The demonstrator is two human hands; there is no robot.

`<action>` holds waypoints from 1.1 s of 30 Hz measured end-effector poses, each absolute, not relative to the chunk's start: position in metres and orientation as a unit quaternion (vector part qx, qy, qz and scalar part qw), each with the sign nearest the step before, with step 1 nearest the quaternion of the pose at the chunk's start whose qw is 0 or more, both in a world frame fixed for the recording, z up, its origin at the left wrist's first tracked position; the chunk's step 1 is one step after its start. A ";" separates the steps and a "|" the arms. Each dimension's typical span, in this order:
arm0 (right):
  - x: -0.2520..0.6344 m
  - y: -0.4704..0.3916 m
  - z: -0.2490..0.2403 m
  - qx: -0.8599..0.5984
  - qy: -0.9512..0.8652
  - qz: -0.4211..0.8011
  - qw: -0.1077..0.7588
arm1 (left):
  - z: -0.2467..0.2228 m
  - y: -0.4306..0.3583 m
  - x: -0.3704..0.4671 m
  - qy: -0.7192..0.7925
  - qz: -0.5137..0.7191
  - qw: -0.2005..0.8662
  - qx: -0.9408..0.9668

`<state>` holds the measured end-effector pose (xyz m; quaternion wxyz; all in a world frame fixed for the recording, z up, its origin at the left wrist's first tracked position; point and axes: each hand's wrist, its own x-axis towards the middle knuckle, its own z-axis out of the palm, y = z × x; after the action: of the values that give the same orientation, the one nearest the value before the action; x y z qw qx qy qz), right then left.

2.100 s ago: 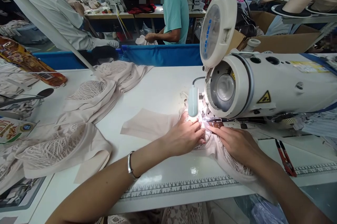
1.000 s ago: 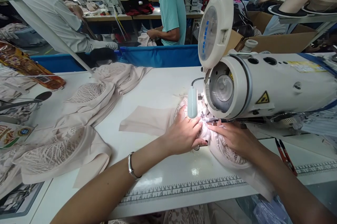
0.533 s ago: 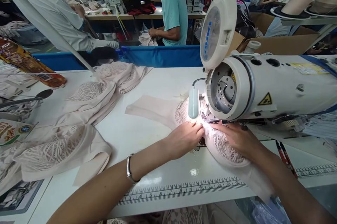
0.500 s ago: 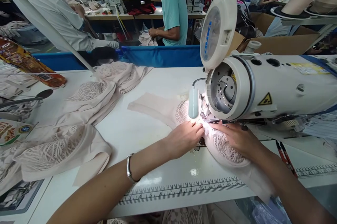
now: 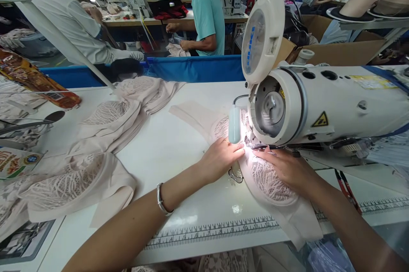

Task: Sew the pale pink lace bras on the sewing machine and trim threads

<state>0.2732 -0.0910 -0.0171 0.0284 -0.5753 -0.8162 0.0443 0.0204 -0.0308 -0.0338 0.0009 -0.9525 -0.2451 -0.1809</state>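
A pale pink bra (image 5: 270,178) with lace cups lies under the head of a sewing machine (image 5: 287,105), lit by a small lamp (image 5: 234,125). My left hand (image 5: 220,157) pinches the bra's edge just left of the needle area, thumb and fingers pressed together. On the lace cup to the right rests my right hand (image 5: 287,169), its visible fingers stretched out toward the needle; some fingertips are hidden under the machine. One thin strap-like wing of the bra trails to the back left, while the other end hangs toward the table's front edge.
Several similar bras (image 5: 64,182) lie piled on the left. A brown bottle (image 5: 41,80) leans behind them. A ruler strip (image 5: 217,231) runs along the front edge, with red-handled tweezers (image 5: 347,191) at right. Co-workers sit beyond a blue cloth barrier (image 5: 194,68).
The bra has shifted and turned slightly under the machine, its front end moving left. My left hand has moved a little left and up. The machine's inner disc now looks blurred.
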 end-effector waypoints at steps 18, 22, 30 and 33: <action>0.253 -0.084 -0.008 -0.706 -0.700 0.093 0.056 | -0.029 -0.040 0.030 -0.271 -0.180 0.054 -0.944; 0.248 -0.080 -0.019 -0.719 -0.680 0.120 0.079 | -0.027 -0.069 0.041 -0.275 -0.153 0.064 -0.947; 0.248 -0.082 -0.025 -0.749 -0.659 0.055 0.037 | -0.033 -0.084 0.046 -0.289 -0.087 0.103 -0.948; 0.247 -0.081 -0.022 -0.736 -0.672 0.064 0.044 | -0.032 -0.083 0.045 -0.277 -0.057 0.115 -0.952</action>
<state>0.2469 -0.0810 -0.0221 0.0437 -0.7363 -0.6722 0.0645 0.0447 -0.0831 -0.0321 0.1148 -0.9524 -0.2768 -0.0566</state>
